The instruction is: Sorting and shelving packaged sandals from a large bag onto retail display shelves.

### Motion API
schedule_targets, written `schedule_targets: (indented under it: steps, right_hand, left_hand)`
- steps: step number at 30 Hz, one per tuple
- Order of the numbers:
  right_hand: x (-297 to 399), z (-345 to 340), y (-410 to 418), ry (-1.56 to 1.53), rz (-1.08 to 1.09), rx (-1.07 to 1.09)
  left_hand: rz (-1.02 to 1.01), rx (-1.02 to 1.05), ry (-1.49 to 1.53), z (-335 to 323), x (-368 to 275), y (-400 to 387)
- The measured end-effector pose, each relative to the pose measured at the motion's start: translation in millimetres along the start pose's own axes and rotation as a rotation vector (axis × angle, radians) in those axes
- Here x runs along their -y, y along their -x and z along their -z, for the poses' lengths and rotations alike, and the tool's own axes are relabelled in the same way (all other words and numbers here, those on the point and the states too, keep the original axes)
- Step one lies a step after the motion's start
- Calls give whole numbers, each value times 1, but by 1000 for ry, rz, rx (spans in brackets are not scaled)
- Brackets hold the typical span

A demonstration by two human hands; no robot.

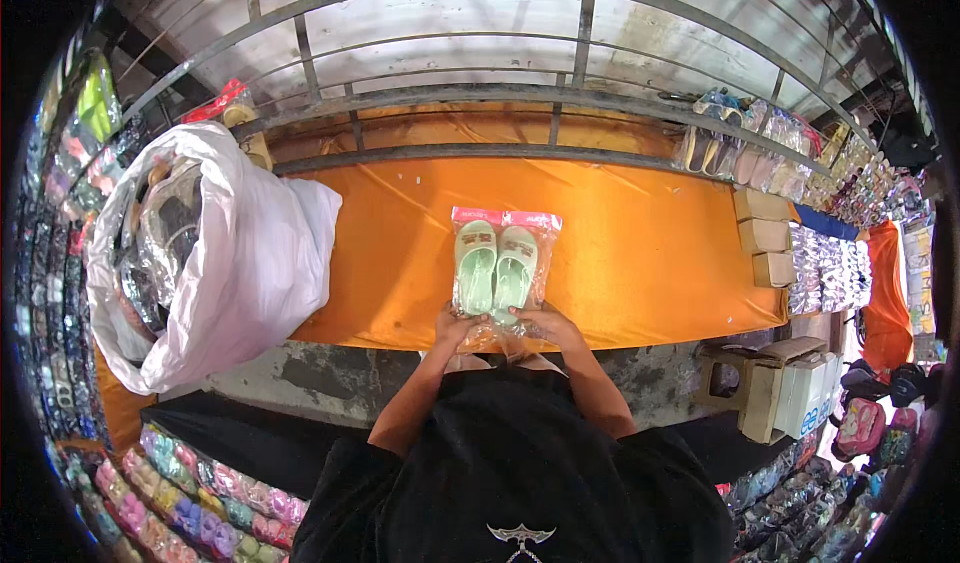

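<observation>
A pair of pale green slip-on sandals [478, 278] lies side by side in a clear plastic bag [544, 263] with a pink printed top strip. My left hand [457, 326] grips the bag's near left corner, thumb on top by the heel of one sandal. At the near right corner my right hand [551, 323] holds the same bag, its thumb near the other heel. The toes point away from me. Below the bag spreads an orange cloth [645, 263] over a table; whether the bag touches it I cannot tell.
A large white sack [255, 255] of bagged footwear leans open at the left. Cardboard boxes [765, 240] are stacked at the table's right end. Metal rails [450, 156] cross the far side. Another carton [765, 398] stands low at right. Bagged footwear [217, 503] fills racks around me.
</observation>
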State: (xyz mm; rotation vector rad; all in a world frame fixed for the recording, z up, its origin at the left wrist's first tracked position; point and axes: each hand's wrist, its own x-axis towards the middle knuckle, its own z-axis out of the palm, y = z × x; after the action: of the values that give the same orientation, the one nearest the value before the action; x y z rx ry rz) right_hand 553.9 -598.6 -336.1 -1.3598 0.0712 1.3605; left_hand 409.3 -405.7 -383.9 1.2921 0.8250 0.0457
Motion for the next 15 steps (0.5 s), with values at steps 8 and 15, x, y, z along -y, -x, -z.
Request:
schedule_targets:
  steps: [8, 15]
  right_hand:
    - [-17, 6, 0, -116, 187, -230]
    - [-34, 15, -3, 144, 27, -316]
  left_hand:
    - [67, 318, 108, 7, -28, 28]
    - [505, 237, 372, 21, 2, 30]
